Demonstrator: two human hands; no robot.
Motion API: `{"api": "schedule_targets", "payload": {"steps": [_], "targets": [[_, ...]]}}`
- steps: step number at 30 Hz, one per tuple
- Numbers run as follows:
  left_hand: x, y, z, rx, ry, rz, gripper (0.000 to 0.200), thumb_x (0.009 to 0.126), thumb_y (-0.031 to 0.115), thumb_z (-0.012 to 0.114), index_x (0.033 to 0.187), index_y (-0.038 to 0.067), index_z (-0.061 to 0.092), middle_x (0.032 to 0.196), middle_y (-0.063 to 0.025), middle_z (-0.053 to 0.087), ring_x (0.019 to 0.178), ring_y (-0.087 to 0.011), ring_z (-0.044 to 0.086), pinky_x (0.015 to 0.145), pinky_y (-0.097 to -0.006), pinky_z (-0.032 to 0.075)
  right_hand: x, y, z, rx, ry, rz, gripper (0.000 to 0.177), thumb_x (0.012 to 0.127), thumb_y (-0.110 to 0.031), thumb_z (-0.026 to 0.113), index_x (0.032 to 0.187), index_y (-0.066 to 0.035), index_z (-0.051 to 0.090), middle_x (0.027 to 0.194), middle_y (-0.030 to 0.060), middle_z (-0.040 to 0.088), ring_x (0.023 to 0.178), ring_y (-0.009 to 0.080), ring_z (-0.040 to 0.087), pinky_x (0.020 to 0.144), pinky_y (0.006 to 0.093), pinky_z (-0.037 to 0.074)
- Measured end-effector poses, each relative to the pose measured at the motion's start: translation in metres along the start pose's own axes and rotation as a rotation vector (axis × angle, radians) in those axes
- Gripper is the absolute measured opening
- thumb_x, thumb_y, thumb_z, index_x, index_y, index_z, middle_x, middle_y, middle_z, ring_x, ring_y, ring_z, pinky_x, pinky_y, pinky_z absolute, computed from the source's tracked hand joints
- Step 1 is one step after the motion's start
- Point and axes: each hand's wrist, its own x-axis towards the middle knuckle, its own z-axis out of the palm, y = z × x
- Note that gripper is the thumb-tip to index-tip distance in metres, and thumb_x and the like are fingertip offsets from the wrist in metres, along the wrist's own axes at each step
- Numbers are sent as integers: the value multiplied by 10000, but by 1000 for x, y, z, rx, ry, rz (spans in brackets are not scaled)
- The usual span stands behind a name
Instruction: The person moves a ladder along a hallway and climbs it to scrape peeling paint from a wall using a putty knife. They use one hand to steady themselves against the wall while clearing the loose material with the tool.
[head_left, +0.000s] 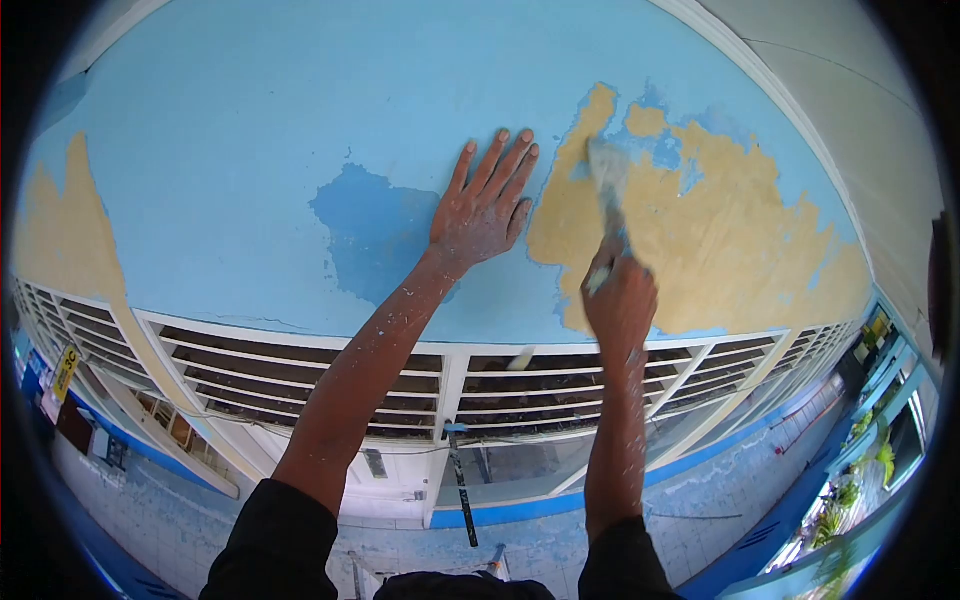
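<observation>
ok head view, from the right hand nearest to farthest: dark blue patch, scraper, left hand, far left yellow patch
1. scraper, in the right hand
2. left hand, flat, just left
3. dark blue patch, further left
4. far left yellow patch, by the edge

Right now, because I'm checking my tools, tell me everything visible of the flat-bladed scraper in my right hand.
The paint-caked flat-bladed scraper has a broad, pale, blurred blade and a narrower dark neck running down into the right hand, whose fist hides the handle. It points up and slightly left; the blade lies against the light-blue painted surface at the edge of a bare yellowish patch. Its material cannot be told.
</observation>
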Motion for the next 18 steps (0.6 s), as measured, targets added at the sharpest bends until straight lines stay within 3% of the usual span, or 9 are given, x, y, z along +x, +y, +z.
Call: {"api": "schedule_targets", "payload": {"steps": [2,7,8,11,13,18], "targets": [[0,0,1,-1,20,2,642,1053,426,468,1623,151,364,1722,-38,264,1585,-246,235,1300,-518,165,38,8,1,-36,201,-97,356,994,-242,604,763,22,670,728,282,665,703,500,674,625,581,545],[-2,-1,4,-81,56,3,657,1035,377,523,1625,134,364,1724,-35,271,1578,-261,261,1282,-524,206,67,12,-12,5,248,-75,340,963,-253,644,765,23,651,770,286,681,753,512,678,657,593,542],[-3,-1,4,-81,52,4,657,1036,376,521,1626,133,361,1724,-35,271,1579,-261,259,1283,-523,203,54,29,-3,22,268,-234,326,937,-246,668,766,30,648,795,288,693,767,512,682,679,595,541],[0,-1,1,-14,35,-1,639,1049,412,478,1621,147,371,1722,-32,269,1584,-249,240,1295,-515,180,-12,12,-1,-17,-16,-22,298,950,-220,667,770,16,674,731,267,670,720,495,681,663,596,541],[-1,0,0,21,25,0,634,1056,434,456,1618,153,377,1721,-30,268,1586,-243,230,1301,-512,170,-44,8,11,34,4,-94,321,980,-211,646,764,25,669,738,262,675,701,471,686,619,576,538],[0,0,0,27,22,4,643,1055,443,459,1620,150,371,1723,-30,261,1586,-243,232,1300,-514,171,-7,0,-3,2,35,-52,333,983,-208,648,735,13,640,704,245,657,674,464,677,587,557,529]]}}
